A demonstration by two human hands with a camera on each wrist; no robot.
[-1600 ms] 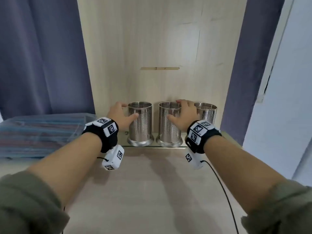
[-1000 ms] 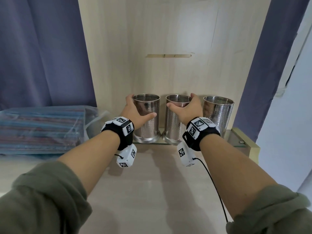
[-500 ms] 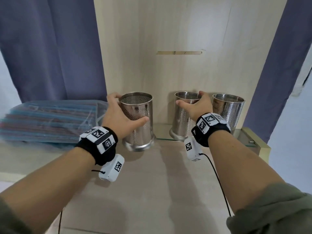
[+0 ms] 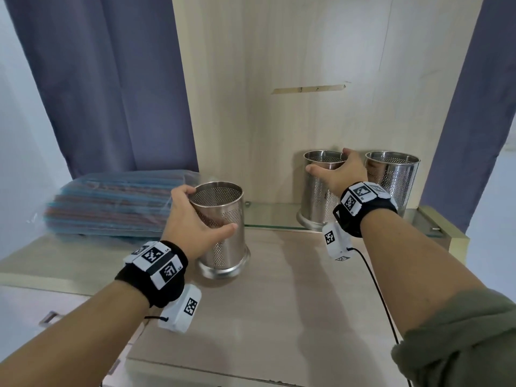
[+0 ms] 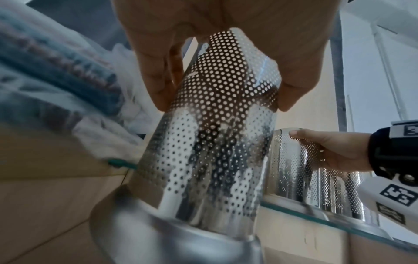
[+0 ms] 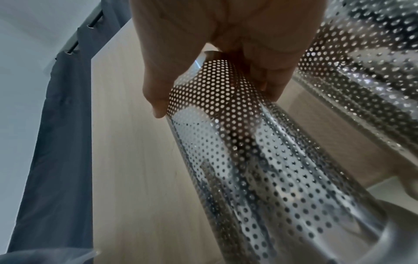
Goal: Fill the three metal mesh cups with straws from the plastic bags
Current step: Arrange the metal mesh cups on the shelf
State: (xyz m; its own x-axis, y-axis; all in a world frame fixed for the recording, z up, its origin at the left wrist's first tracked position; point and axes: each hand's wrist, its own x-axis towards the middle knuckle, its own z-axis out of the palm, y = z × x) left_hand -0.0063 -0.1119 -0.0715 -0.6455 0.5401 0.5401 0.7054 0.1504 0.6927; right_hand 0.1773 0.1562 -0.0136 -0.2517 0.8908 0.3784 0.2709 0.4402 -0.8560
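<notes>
- Though all three mesh cups are in view, I see no straw in any of them; by my judgement the filling has not begun.
- Near cup (image 4: 220,227): perforated steel, upright or very slightly tilted, over the wood counter (image 4: 293,303) in front of the glass shelf. Whether its base touches the counter I cannot tell. Interior reads bare in the head view.
- Left hand (image 4: 192,224): wrapped around the near cup's upper wall, thumb on the front, fingers at the rim on the far side.
- Middle cup (image 4: 318,196): on the glass shelf (image 4: 270,216) against the wood back panel, mouth open, nothing visible inside.
- Right hand (image 4: 339,174): grasping the middle cup just under its rim, thumb in front, fingers curled behind.
- Third cup (image 4: 393,180): just beside the middle one on the same shelf, to its right, untouched and apparently hollow.
- Bags of straws (image 4: 111,205): clear plastic, blue and reddish straws lying flat in a stack at the left of the counter, near my left hand but apart from it. I cannot tell whether any bag is opened.
- Left to do, as I judge it: set the cups within reach, open a bag, load all three.
</notes>
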